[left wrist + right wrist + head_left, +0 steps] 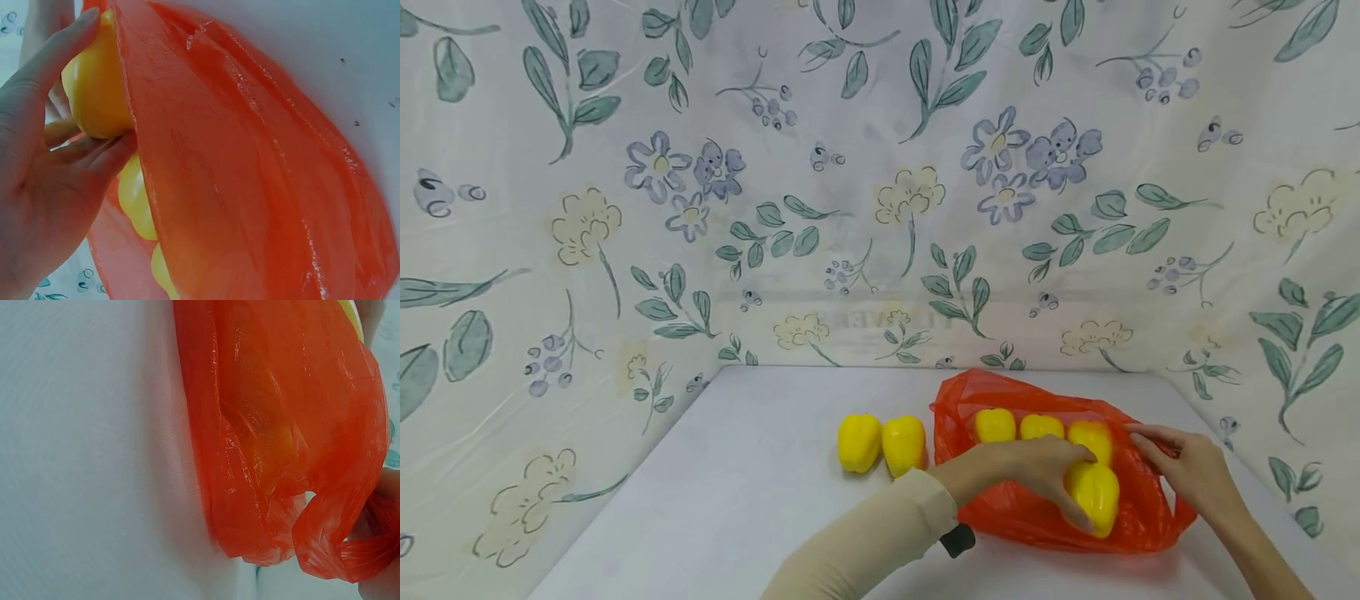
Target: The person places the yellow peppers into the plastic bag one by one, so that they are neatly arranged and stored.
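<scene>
A red plastic bag (1045,533) lies on its side with its mouth spread, and several yellow bell peppers show inside it. Reaching across from the left, my left hand (1037,468) grips one yellow bell pepper (1096,498) at the bag's mouth. In the left wrist view, the thumb and fingers curve round that pepper (97,87), beside the bag's edge (206,156). My right hand (1197,467) holds the bag's right side. The right wrist view shows a twisted bag handle (331,550) in its fingers, which are partly out of frame.
Two more yellow bell peppers (859,443) stand side by side on the white table (722,483), left of the bag. A floral-printed sheet (865,167) hangs behind and along both sides. A dark device (957,541) shows under the left wrist.
</scene>
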Demonstrator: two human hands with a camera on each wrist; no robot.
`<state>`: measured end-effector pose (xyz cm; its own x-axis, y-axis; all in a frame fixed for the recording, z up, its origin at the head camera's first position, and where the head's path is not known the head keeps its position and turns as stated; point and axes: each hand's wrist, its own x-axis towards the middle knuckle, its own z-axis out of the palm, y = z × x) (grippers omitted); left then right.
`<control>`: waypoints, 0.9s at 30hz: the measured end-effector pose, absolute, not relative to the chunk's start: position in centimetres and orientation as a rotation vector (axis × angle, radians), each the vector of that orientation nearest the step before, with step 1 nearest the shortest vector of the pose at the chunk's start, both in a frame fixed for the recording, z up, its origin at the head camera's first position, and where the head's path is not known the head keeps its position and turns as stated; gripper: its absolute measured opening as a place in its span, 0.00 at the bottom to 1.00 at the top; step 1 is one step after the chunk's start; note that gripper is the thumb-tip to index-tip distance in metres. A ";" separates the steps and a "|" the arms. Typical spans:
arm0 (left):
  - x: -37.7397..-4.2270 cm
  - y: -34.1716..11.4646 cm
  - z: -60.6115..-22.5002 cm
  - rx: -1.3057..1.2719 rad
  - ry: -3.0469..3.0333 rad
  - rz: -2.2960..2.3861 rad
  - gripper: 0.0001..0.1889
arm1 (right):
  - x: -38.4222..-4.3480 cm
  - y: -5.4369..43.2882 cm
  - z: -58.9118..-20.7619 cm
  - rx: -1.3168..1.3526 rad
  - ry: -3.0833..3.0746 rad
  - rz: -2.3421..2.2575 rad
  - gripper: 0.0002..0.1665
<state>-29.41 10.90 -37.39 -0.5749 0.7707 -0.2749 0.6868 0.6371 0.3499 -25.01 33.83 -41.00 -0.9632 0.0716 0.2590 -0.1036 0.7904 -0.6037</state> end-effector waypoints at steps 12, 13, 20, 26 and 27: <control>-29.9 11.6 -37.6 1.062 2.479 0.275 0.42 | -25.0 33.9 -41.2 0.044 -2.694 0.956 0.29; -30.0 11.7 -37.6 1.056 2.482 0.276 0.42 | -25.0 33.9 -41.3 0.046 -2.691 0.952 0.29; -30.0 12.3 -37.8 1.037 2.508 0.290 0.43 | -25.0 34.0 -41.2 0.056 -2.688 0.952 0.29; -29.7 12.8 -38.0 1.033 2.541 0.301 0.43 | -25.0 34.0 -41.1 0.067 -2.680 0.972 0.28; -29.7 12.9 -38.0 1.029 2.546 0.303 0.42 | -25.0 34.0 -41.2 0.069 -2.679 0.973 0.28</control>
